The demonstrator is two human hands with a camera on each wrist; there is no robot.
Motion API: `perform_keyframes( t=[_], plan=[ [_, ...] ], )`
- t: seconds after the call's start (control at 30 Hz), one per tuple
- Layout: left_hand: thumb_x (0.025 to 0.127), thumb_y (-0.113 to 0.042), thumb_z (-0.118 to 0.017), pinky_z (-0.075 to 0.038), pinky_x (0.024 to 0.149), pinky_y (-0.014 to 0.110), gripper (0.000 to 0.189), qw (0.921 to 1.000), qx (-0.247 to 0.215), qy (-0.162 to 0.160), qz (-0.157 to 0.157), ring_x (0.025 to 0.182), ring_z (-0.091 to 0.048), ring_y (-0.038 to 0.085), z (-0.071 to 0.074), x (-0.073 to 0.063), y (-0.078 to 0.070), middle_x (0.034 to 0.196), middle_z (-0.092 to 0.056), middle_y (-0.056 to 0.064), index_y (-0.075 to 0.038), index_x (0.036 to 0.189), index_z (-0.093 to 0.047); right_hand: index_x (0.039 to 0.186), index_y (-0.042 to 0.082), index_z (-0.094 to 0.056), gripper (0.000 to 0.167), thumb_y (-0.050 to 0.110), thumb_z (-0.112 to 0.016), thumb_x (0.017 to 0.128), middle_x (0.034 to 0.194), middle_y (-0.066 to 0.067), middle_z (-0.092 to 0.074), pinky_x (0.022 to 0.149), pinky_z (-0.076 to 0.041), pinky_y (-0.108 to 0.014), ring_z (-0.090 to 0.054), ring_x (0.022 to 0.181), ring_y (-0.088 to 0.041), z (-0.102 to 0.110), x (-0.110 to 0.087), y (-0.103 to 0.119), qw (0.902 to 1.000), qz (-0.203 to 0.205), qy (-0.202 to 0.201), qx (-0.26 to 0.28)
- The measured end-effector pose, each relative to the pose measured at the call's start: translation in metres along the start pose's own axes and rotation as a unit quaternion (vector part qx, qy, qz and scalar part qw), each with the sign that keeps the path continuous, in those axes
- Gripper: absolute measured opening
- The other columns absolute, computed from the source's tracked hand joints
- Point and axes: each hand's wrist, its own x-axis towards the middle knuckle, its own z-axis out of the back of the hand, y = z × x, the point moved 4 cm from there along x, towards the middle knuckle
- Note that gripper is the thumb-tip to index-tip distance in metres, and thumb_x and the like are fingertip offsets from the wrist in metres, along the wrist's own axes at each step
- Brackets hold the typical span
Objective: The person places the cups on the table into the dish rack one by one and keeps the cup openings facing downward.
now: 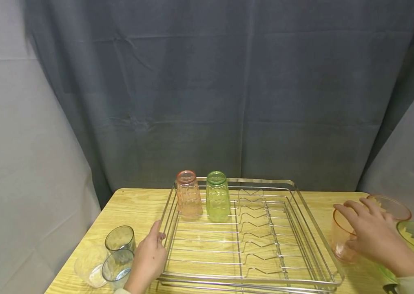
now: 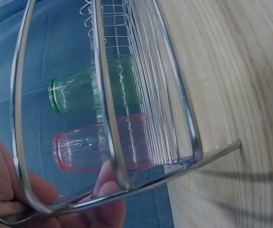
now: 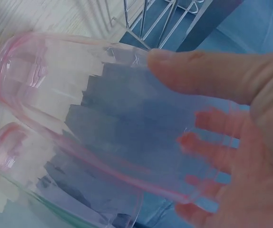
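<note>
Extends right hand (image 1: 379, 239) from the lower right, back uppermost, fingers spread about the mouth of pink-orange glass (image 1: 340, 239). Grips left rim of wire rack (image 1: 251, 279) with left hand (image 1: 149, 258), thumb and fingers curled round the wire. For the glass: upright on desk (image 1: 129, 208), right of the rack, mouth upward, long axis vertical.

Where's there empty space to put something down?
On the rack, in front of the pink glass and green glass, left of the zigzag wires. The table is also bare behind the three left-side glasses, up to the rack. It's crowded where those glasses sit by the left hand, and where pink and green glassware surrounds the right hand.
</note>
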Motion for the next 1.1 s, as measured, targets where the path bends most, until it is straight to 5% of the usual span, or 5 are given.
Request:
perform_keyframes(
  t=[0.33,0.6,0.73,0.97,1.1],
  plan=[
    [0.099,-0.001,-0.028,-0.045,0.053,0.032,0.053,0.9999,0.012,-0.008,-0.01,0.087,-0.068,0.028,0.003,0.0,0.0,0.122,-0.067,0.024,0.002,0.152,-0.033,0.133,0.004,-0.054,0.09,0.026,-0.094,0.055,0.127,-0.027,-0.052,0.065,-0.05,-0.057,-0.054,0.105,-0.05,0.001,0.005,0.003,0.9991,-0.001,0.041,-0.003],
    [0.099,-0.002,-0.027,-0.04,0.047,0.031,0.054,1.0,-0.001,-0.002,-0.005,0.06,-0.056,0.019,0.001,0.0,0.0,0.125,-0.066,0.024,-0.001,0.153,-0.031,0.135,-0.001,-0.045,0.087,0.021,-0.089,0.063,0.129,-0.037,-0.045,0.074,-0.046,-0.067,-0.045,0.109,-0.06,-0.005,0.006,0.0,0.996,-0.041,0.069,0.039],
    [0.1,-0.002,-0.028,-0.042,0.051,0.03,0.053,1.0,0.004,-0.004,-0.007,0.074,-0.064,0.023,0.002,0.0,0.001,0.124,-0.067,0.024,0.0,0.152,-0.032,0.136,-0.001,-0.042,0.088,0.025,-0.088,0.066,0.13,-0.039,-0.043,0.074,-0.045,-0.068,-0.042,0.109,-0.065,-0.008,0.006,-0.003,0.9927,-0.054,0.088,0.063],
    [0.099,-0.002,-0.027,-0.043,0.048,0.031,0.054,1.0,-0.006,0.002,-0.001,0.065,-0.061,0.023,-0.001,0.002,0.002,0.126,-0.066,0.024,-0.001,0.153,-0.031,0.134,-0.008,-0.045,0.095,0.042,-0.088,0.065,0.103,-0.035,-0.056,0.061,-0.048,-0.047,-0.059,0.079,-0.037,0.0,0.006,-0.003,0.9909,-0.084,0.088,0.058],
    [0.101,-0.004,-0.028,-0.045,0.054,0.031,0.052,1.0,0.001,-0.001,-0.006,0.08,-0.067,0.026,0.001,0.001,0.001,0.125,-0.066,0.024,0.0,0.152,-0.032,0.131,-0.011,-0.045,0.097,0.049,-0.087,0.066,0.1,-0.035,-0.056,0.058,-0.046,-0.044,-0.058,0.074,-0.032,0.003,0.004,-0.002,0.9877,-0.11,0.091,0.064]
  ],
)
